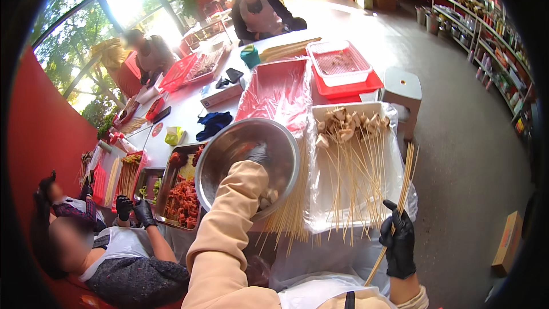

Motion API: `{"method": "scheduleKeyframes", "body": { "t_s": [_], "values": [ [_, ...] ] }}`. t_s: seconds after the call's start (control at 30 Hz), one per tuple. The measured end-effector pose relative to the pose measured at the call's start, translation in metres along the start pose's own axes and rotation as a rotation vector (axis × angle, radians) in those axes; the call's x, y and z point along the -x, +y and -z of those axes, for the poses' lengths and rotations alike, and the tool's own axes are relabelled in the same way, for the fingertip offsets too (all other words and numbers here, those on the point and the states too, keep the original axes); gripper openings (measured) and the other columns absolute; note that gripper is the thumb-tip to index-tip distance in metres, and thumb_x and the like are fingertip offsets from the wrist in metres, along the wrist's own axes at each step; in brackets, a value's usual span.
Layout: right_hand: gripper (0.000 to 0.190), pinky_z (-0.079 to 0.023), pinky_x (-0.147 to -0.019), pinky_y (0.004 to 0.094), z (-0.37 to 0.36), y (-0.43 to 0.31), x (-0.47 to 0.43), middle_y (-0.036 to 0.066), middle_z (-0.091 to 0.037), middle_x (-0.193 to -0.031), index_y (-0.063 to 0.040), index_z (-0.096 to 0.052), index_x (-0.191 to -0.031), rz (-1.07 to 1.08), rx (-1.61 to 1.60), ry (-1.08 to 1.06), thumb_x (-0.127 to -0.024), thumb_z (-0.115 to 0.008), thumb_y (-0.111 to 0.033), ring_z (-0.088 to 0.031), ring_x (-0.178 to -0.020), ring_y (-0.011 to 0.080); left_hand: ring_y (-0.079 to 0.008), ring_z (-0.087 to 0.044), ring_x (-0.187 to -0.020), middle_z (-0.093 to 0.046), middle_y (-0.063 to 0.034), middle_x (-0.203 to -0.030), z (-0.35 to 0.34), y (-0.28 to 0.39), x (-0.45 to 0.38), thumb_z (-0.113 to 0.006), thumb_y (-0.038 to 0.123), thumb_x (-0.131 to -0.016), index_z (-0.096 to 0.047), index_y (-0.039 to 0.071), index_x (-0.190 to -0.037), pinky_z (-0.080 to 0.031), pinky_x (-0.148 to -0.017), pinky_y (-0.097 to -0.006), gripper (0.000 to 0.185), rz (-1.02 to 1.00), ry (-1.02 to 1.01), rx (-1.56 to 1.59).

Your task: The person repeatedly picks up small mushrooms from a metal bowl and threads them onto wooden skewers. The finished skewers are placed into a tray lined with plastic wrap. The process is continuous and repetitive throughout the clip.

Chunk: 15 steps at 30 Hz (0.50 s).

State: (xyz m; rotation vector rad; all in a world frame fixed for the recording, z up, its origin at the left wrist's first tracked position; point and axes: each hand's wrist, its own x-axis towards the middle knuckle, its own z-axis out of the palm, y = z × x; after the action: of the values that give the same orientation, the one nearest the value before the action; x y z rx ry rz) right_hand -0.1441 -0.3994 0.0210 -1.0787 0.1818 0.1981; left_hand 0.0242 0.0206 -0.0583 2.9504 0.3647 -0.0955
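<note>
My left hand (258, 153), in a black glove, reaches into a large stainless steel bowl (221, 159). Mushroom pieces (269, 197) show near the bowl's lower right wall; motion blur and the sleeve hide whether the fingers grip anything. A bundle of bamboo skewers (405, 180) is held upright at a slant in my gloved right hand (399, 240). Between my hands, a white tray lined with clear plastic (321, 206) holds several skewers with mushroom pieces (345, 124) at their far ends. Bare bamboo skewers (288, 216) lie between bowl and tray, their ends past the table edge.
Beyond the bowl stand a plastic-lined red tray (281, 79) and a white basket (339, 62). Left of it is a metal tray of red marinated meat (183, 199), beside a co-worker's gloved hands (145, 213). A plastic stool (402, 90) stands at the table's right side.
</note>
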Motion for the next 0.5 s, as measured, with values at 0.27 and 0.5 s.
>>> {"method": "scheduleKeyframes", "body": {
  "t_s": [0.27, 0.5],
  "values": [
    [0.032, -0.031, -0.036, 0.0172, -0.001, 0.007, 0.015, -0.003, -0.048, -0.060, 0.000, -0.056, -0.107, 0.069, 0.127, 0.128, -0.093, -0.044, -0.026, -0.042, -0.042, 0.0038, -0.0280, -0.050, -0.098, -0.049, -0.0197, -0.108, -0.021, 0.008, -0.013, -0.060, 0.020, -0.076, -0.041, 0.001, -0.123, -0.042, -0.082, -0.0353, 0.054, 0.033, 0.020, -0.007],
    [0.023, -0.027, -0.030, 0.0210, -0.010, 0.020, 0.008, -0.001, -0.043, -0.050, 0.000, -0.054, -0.105, 0.100, 0.107, 0.139, -0.088, -0.050, -0.015, -0.036, -0.034, 0.0062, -0.0231, -0.052, -0.088, -0.053, -0.0151, -0.097, -0.022, 0.005, -0.009, -0.060, 0.018, -0.077, -0.047, 0.002, -0.117, -0.043, -0.074, -0.0330, 0.045, 0.045, 0.060, 0.049]
  ]
}}
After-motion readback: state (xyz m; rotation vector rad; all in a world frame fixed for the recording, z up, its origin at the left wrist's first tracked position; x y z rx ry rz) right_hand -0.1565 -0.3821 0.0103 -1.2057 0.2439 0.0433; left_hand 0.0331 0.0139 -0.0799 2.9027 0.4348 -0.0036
